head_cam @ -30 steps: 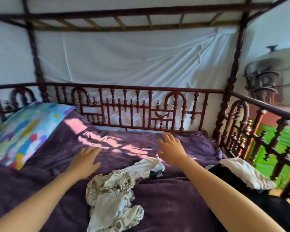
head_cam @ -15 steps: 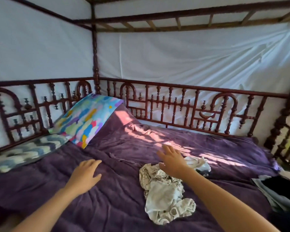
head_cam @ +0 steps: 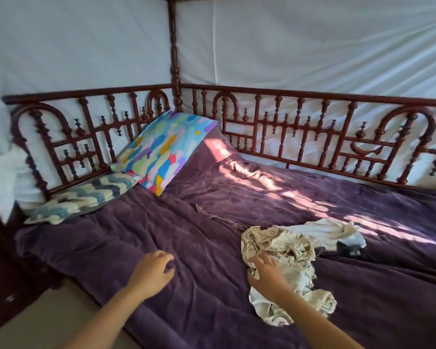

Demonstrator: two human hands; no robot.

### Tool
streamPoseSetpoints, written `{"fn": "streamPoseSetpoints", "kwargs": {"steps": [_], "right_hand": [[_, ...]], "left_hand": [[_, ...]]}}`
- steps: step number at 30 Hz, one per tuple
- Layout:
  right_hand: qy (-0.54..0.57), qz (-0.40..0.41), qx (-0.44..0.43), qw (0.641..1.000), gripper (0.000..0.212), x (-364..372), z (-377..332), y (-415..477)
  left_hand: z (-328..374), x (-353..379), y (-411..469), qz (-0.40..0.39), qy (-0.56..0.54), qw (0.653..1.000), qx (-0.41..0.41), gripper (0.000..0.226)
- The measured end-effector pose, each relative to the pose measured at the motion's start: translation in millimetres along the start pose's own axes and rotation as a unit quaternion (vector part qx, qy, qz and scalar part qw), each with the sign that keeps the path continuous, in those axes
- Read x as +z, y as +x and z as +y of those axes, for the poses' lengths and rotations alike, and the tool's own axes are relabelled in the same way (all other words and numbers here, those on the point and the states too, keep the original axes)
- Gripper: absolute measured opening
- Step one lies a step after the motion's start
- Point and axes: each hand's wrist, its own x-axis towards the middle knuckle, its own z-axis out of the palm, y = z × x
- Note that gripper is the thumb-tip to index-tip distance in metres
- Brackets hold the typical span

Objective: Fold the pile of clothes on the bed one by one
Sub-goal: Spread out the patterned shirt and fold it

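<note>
Right hand (head_cam: 267, 273) rests, fingers spread, on the crumpled patterned garment (head_cam: 287, 248) mid-bed — seemingly to gather it — while the left hand (head_cam: 152, 272), loosely curled and empty, braces on the purple bedspread (head_cam: 212, 298).

A multicoloured pillow (head_cam: 165, 149) leans against the carved wooden railing (head_cam: 312, 94).

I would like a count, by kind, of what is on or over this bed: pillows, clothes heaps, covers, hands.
Pillows: 2 (multicoloured blotch-print pillow, blue-and-cream zigzag pillow)
Clothes heaps: 1 (crumpled cream-and-white fabric heap)
Covers: 1 (purple quilted bed cover)
Hands: 2 (left hand, right hand)
Total: 6
</note>
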Motion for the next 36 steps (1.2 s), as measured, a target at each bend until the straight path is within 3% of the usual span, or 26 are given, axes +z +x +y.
{"fn": "streamPoseSetpoints", "kwargs": {"steps": [6,12,16,20,28,33,36], "right_hand": [[0.036,-0.037,0.09,0.995,0.05,18,73,46],[0.094,-0.053,0.238,0.965,0.057,42,158,60],[0.207,-0.032,0.331,0.92,0.069,54,185,71],[0.304,0.015,0.394,0.867,0.081,60,190,95],[0.328,0.092,0.436,0.833,0.045,75,185,126],[0.294,0.119,0.419,0.851,0.028,52,180,104],[0.268,0.16,0.352,0.883,0.027,25,164,86]], "left_hand": [[48,26,74,-0.047,-0.035,0.998,0.015,0.039],[102,92,107,-0.147,-0.06,0.987,0.033,0.038],[118,120,112,-0.203,-0.052,0.977,0.028,0.039],[113,120,131,-0.208,-0.06,0.976,0.009,0.038],[93,99,168,-0.158,-0.107,0.98,-0.051,0.034],[94,106,153,-0.192,-0.114,0.974,-0.027,0.032],[101,104,151,-0.204,-0.121,0.972,-0.004,0.033]]}}
